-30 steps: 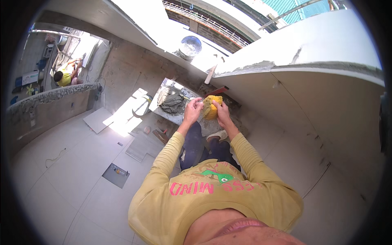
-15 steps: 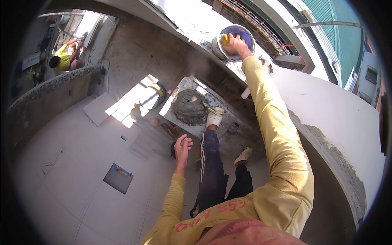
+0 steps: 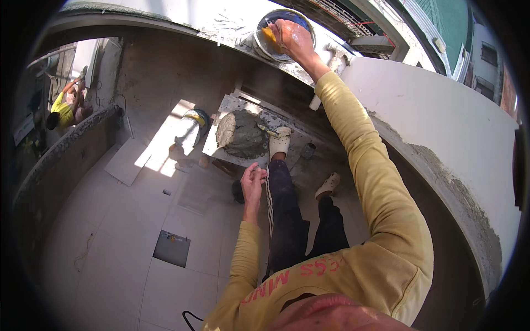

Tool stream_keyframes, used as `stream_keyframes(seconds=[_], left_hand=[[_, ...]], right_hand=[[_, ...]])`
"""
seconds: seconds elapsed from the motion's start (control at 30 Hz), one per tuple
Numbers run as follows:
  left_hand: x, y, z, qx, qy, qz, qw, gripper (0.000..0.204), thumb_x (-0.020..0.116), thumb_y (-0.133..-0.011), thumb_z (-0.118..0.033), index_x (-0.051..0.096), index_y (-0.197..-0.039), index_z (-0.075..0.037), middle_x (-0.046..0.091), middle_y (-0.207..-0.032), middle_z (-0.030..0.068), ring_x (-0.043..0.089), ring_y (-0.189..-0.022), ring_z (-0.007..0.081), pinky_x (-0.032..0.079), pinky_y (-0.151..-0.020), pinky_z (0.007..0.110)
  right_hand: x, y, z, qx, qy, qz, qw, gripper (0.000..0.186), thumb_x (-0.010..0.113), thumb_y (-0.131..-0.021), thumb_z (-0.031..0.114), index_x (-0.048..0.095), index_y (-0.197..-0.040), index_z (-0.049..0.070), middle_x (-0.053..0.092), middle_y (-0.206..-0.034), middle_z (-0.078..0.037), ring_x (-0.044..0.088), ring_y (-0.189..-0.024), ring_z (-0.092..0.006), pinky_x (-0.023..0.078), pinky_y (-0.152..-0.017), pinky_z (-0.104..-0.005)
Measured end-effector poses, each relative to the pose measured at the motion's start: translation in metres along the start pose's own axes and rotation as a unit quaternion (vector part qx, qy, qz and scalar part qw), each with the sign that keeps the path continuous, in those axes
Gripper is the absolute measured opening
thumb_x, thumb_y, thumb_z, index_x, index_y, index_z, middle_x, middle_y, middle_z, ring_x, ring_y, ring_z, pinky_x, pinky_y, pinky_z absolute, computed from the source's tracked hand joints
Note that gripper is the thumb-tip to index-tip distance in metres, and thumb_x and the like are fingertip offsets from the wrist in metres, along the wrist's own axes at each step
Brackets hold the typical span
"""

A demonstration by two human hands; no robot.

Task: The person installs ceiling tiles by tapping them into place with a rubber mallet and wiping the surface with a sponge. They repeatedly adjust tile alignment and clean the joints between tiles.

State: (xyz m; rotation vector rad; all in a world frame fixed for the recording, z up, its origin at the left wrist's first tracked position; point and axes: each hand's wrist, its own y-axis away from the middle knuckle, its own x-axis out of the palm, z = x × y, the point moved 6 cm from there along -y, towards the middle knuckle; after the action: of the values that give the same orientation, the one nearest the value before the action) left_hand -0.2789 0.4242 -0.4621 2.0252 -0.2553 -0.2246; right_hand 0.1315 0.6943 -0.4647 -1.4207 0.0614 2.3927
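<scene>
At the top of the view my right hand (image 3: 293, 38) is closed on a yellow sponge (image 3: 269, 34), over the mouth of a bucket (image 3: 265, 51). Water glistens on the back of this hand, and part of the sponge is hidden by the fingers. The bucket stands on a pale, splattered ledge (image 3: 232, 28). Lower down, my left hand (image 3: 253, 181) hangs beside my left knee with loosely bent fingers, nothing visible in it. Beyond it, a mound of wet grey mortar (image 3: 241, 132) lies on a board (image 3: 212, 144), with a trowel (image 3: 268, 130) at its right side.
My left clog (image 3: 280, 140) rests at the board's edge. A second bucket (image 3: 193, 122) stands left of the mortar. A hammer (image 3: 335, 58) lies on the ledge by a curved white wall (image 3: 419, 105). A square dark tile (image 3: 171, 248) lies on the floor. Another person (image 3: 66, 110) works at far left.
My view has shifted, so the bucket and ledge appear higher and further left. My right hand has lifted somewhat in the bucket with the sponge. My left hand has come nearer my leg.
</scene>
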Motion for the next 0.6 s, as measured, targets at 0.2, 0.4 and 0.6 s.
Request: stream_keyframes(seconds=[0.2,0.4,0.6], left_hand=[[0.006,0.036,0.022,0.063,-0.091,0.048,0.993,0.044,0.062,-0.102,-0.011,0.052,-0.143,0.003,0.069,-0.125,0.0146,0.069,-0.109,0.019,0.054,-0.089,0.03],[0.011,0.131,0.051,0.086,-0.425,0.104,0.895,0.059,0.063,-0.101,-0.024,0.045,-0.147,0.008,0.055,-0.144,0.0281,0.054,-0.135,0.0383,0.041,-0.115,0.043],[0.025,0.179,0.102,0.162,-0.554,0.15,0.802,0.087,0.068,-0.097,-0.034,0.021,-0.155,0.012,0.028,-0.16,0.0347,0.027,-0.15,0.0482,0.024,-0.124,0.048]], right_hand=[[-0.068,0.099,0.016,0.003,-0.124,-0.144,0.982,0.011,0.061,-0.086,0.002,0.063,-0.096,0.004,0.068,-0.084,-0.017,0.067,-0.079,-0.0388,0.055,-0.07,-0.0453],[-0.026,0.342,-0.033,0.148,-0.085,-0.002,0.985,0.012,0.056,-0.083,0.011,0.059,-0.073,0.005,0.057,-0.068,-0.014,0.061,-0.064,-0.0362,0.051,-0.06,-0.0459],[0.052,0.563,-0.158,0.418,-0.008,0.253,0.872,0.024,0.058,-0.095,0.024,0.072,-0.101,0.005,0.07,-0.103,-0.023,0.067,-0.098,-0.0445,0.054,-0.085,-0.0526]])
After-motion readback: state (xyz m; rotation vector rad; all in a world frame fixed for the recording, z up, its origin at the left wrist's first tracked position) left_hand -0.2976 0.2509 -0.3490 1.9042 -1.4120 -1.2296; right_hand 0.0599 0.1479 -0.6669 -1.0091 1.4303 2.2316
